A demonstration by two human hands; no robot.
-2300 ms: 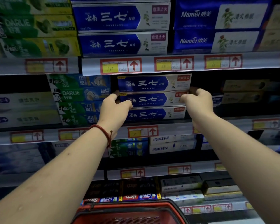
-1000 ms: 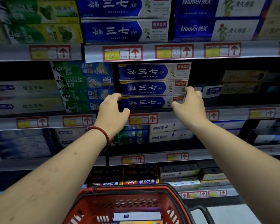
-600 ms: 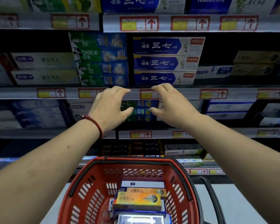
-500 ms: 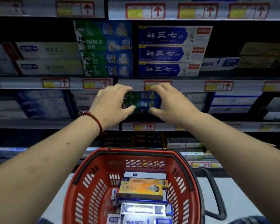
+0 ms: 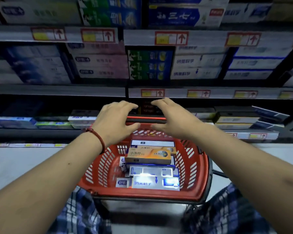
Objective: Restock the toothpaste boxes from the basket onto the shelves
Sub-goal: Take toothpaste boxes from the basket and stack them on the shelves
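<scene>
A red plastic basket (image 5: 194, 168) sits low in front of me with several toothpaste boxes stacked in it. An orange box (image 5: 148, 155) lies on top, and a white and blue box (image 5: 155, 183) lies nearest me. My left hand (image 5: 116, 123) and my right hand (image 5: 173, 119) hover side by side over the basket's far rim, palms down, fingers spread and loosely bent, holding nothing. Neither hand touches a box. The shelves (image 5: 210, 94) beyond are filled with toothpaste boxes.
Green and blue boxes (image 5: 150, 65) stand on the middle shelf straight ahead, with white boxes (image 5: 197, 61) to their right. Price-tag rails (image 5: 171, 38) run along the shelf edges. Pale floor (image 5: 24, 162) lies left and right of the basket. Plaid clothing (image 5: 79, 215) shows at the bottom.
Both hands left the blue boxes on the upper shelf and came down together, empty, to just above the basket. My view tilted down, so more of the basket shows.
</scene>
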